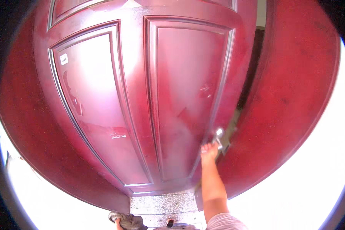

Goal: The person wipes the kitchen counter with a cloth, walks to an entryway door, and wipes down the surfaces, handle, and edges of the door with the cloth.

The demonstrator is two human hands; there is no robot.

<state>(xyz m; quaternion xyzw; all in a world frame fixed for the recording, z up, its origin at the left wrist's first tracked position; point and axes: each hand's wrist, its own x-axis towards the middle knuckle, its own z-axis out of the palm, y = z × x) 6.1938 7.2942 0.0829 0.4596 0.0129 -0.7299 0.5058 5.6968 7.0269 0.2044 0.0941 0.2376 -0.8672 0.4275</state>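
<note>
A glossy dark-red panelled door (134, 92) fills the middle of the view. My right arm reaches up to its right edge, where my right hand (209, 150) is closed around a silvery door handle (219, 133). Between that edge of the door and the red frame (295, 84) runs a dark gap, so the door stands slightly ajar. Low in the picture, my left hand (118, 224) shows only in part, against a grey, crumpled bundle (132, 220) that looks like cloth. Its fingers seem wrapped on the bundle, though most of the hand is cut off by the lower edge.
A speckled stone threshold (163, 204) lies at the foot of the door. Red frame boards flank the door on both sides, with overexposed white surfaces beyond them. A small white sticker (64, 59) is on the left panel. Pale scuffs mark both panels.
</note>
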